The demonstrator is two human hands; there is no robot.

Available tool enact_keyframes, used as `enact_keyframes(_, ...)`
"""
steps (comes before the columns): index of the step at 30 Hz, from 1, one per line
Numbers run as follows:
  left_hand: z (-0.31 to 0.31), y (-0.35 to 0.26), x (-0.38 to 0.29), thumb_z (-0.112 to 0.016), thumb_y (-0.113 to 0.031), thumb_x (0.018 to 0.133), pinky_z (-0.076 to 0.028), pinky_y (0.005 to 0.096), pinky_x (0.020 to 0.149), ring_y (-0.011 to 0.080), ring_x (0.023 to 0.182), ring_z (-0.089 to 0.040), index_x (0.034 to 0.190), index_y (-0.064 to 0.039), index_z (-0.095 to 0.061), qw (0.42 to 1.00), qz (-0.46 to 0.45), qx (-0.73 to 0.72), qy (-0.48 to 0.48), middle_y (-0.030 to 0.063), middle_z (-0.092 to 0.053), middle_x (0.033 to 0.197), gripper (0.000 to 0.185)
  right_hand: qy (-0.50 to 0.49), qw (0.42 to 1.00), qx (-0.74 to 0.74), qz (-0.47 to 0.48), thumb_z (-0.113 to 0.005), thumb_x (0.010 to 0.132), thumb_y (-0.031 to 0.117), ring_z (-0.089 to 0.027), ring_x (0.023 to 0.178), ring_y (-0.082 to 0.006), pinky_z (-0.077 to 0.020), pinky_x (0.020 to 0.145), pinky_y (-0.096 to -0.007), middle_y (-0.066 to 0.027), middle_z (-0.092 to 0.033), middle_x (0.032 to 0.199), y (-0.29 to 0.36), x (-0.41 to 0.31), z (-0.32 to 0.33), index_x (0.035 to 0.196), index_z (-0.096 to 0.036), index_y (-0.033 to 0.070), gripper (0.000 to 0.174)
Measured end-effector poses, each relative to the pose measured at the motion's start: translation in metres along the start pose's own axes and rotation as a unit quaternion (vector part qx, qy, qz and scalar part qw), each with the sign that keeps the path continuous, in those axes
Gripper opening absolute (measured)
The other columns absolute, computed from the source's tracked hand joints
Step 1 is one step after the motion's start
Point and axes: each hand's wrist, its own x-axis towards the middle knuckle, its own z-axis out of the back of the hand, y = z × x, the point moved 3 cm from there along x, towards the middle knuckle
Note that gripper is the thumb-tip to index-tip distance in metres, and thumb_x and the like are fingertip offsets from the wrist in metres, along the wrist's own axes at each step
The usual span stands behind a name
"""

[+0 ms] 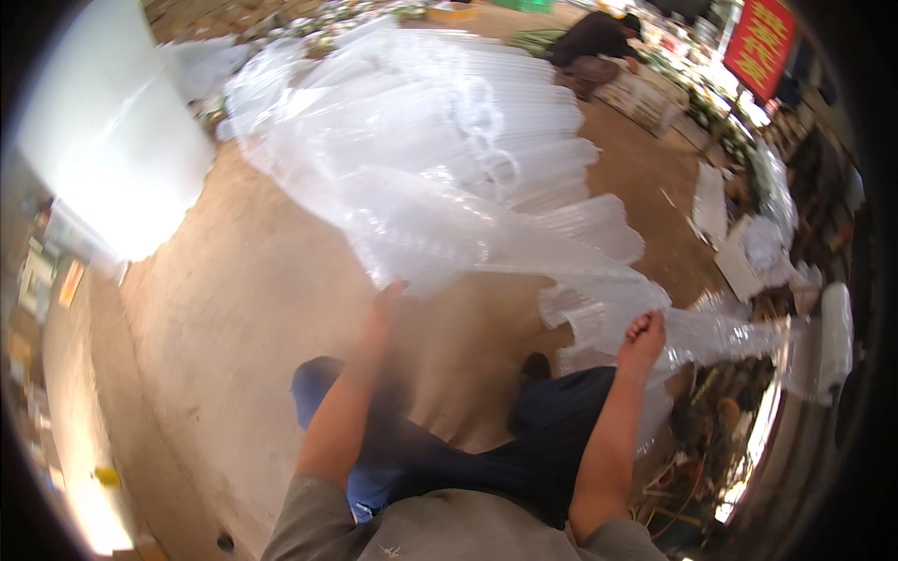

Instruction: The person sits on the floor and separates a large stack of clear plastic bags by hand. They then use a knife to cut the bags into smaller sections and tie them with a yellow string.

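A wide sheet of clear plastic film [435, 224] stretches before me, drawn from a film roll [835, 336] at the right edge. My left hand [389, 294] grips the sheet's near edge at the centre. Farther right, my right hand [647, 333] is closed on the gathered film that runs towards the roll. Beneath and beyond the sheet lies a broad heap of long bundles in clear plastic sleeves [540, 105], side by side on the floor. What the sleeves contain is hard to make out. Another piece of film hangs below my right hand.
A crouching person [593, 42] is at the upper right beside a pale crate [642, 98]. A red sign with writing [761, 42] stands near leafy bundles. A large white panel [112, 126] is at the upper left. Cords and clutter [680, 484] lie at the lower right.
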Motion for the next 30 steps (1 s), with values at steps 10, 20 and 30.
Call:
enact_keyframes(10,0.000,-0.014,-0.015,-0.038,-0.057,0.092,-0.049,0.0333,0.074,0.0226,0.088,-0.060,0.127,-0.002,-0.049,1.000,-0.015,-0.019,-0.010,0.0181,-0.062,0.103,0.066,0.019,1.000,-0.001,-0.006,-0.051,0.096,0.029,-0.037,0.051,-0.0053,-0.0300,0.044,-0.0193,0.0043,-0.041,0.061,0.009,-0.016,-0.014,0.081,-0.049,0.010,0.024)
enact_keyframes(20,-0.003,-0.018,-0.015,-0.037,-0.054,0.093,-0.049,0.0326,0.072,0.0222,0.085,-0.061,0.126,-0.001,-0.048,1.000,0.004,-0.020,-0.011,0.0180,-0.063,0.102,0.063,0.035,0.999,-0.009,-0.003,-0.050,0.096,0.029,-0.037,0.051,-0.0058,-0.0295,0.044,-0.0197,0.0040,-0.041,0.061,0.009,-0.015,-0.013,0.081,-0.047,0.010,0.025)
enact_keyframes(30,-0.005,-0.020,-0.015,-0.038,-0.056,0.093,-0.050,0.0313,0.069,0.0226,0.086,-0.062,0.127,0.000,-0.047,0.999,0.012,-0.038,-0.011,0.0176,-0.064,0.101,0.066,0.026,1.000,-0.012,0.001,-0.051,0.096,0.030,-0.038,0.051,-0.0065,-0.0302,0.044,-0.0200,0.0027,-0.042,0.062,0.007,-0.012,-0.011,0.081,-0.047,0.009,0.026)
